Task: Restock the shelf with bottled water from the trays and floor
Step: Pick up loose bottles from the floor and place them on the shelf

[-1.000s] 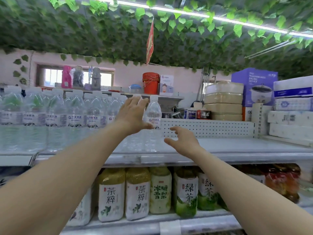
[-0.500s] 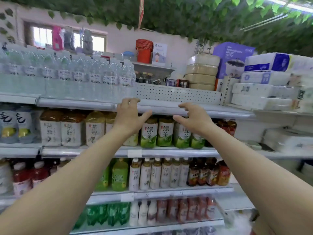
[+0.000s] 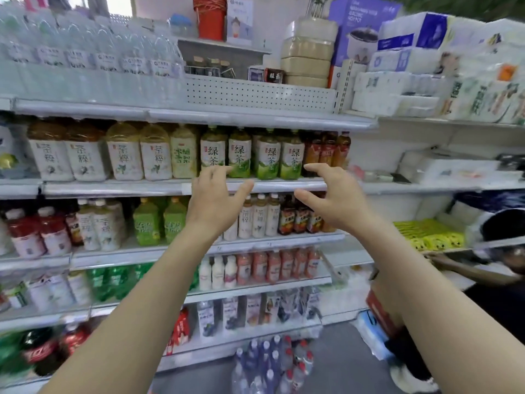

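- Shelving unit (image 3: 199, 113): white metal, several tiers, filling the left and centre of the view. The outer edges are blurred.
- Paper-goods packs (image 3: 420, 78): white wrapped bundles stacked on the adjoining top shelf at the right, beside a purple cooker box (image 3: 360, 32).
- Second person (image 3: 500, 305): low at the right edge in a dark top, one arm stretched toward a lower shelf.
- Bottled water (image 3: 85, 61): clear bottles with white labels, standing upright in rows on the left part of the top tier. The row ends just beside the perforated back panel (image 3: 255, 93).
- Water pack (image 3: 270, 362): a cluster of bottles with red and pale caps, upright on the grey floor (image 3: 341, 365) in front of the bottom tier, between the two forearms as seen from the head camera.
- Green tea bottles (image 3: 267, 157): four green-labelled bottles on the second tier, directly behind the fingertips.
- Left hand (image 3: 213, 194): raised in front of the second tier's front edge. Grip apart, fingers loosely bent, thumb spread, holding nothing.
- Right hand (image 3: 332, 200): level with the left hand, near it but not touching. Grip likewise apart and holding nothing.
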A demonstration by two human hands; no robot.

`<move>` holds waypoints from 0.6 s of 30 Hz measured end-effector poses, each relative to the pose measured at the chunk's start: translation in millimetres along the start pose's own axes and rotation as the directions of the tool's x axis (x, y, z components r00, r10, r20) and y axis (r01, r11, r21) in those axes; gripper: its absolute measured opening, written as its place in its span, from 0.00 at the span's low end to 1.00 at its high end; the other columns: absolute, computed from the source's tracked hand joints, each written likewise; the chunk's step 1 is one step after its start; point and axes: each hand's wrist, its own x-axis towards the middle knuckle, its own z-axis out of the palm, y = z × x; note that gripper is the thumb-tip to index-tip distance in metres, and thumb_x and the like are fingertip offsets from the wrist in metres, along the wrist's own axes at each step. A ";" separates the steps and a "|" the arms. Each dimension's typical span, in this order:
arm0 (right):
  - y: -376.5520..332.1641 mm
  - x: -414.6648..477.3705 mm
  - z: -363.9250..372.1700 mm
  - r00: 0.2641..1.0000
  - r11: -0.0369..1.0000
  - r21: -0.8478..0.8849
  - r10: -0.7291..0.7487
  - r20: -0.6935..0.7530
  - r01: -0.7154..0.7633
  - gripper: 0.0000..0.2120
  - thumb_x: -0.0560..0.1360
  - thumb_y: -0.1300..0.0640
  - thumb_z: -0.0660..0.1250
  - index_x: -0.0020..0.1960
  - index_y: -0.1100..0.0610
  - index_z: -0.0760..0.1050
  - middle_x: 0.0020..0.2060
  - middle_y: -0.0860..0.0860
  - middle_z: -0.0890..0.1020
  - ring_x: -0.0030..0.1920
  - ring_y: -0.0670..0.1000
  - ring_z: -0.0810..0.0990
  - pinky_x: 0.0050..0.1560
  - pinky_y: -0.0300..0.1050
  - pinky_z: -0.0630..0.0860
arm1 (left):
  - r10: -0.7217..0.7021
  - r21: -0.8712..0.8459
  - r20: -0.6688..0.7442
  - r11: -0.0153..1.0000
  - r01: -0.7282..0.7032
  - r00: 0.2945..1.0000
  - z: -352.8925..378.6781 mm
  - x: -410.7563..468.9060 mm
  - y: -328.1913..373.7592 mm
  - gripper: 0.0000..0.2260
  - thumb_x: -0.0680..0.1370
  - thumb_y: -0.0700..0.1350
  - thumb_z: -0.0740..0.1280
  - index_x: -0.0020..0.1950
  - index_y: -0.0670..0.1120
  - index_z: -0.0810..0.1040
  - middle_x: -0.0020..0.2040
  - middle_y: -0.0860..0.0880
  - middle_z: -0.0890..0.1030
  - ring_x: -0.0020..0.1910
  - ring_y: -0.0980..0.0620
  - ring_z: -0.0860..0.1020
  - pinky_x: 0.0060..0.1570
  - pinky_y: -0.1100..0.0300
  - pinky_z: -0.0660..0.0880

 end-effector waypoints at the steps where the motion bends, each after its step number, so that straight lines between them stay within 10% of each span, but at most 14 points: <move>1: 4.3 -2.7 0.8 1.000 1.000 -0.004 0.000 0.003 0.000 0.30 0.77 0.38 0.67 0.76 0.46 0.67 0.70 0.52 0.75 0.70 0.53 0.71 0.65 0.53 0.72 | 0.001 0.014 0.008 1.000 -0.001 1.000 4.7 -2.8 0.0 0.26 0.80 0.61 0.63 0.72 0.46 0.70 0.71 0.47 0.69 0.73 0.47 0.64 0.67 0.52 0.65; 18: 74.9 80.1 111.4 0.987 0.997 -0.082 0.007 0.158 0.006 0.32 0.77 0.45 0.71 0.78 0.48 0.64 0.71 0.52 0.70 0.71 0.55 0.67 0.65 0.52 0.73 | -0.041 0.201 0.105 0.979 0.019 0.994 118.6 60.9 -56.8 0.31 0.73 0.50 0.76 0.73 0.47 0.69 0.73 0.44 0.66 0.72 0.42 0.62 0.71 0.49 0.63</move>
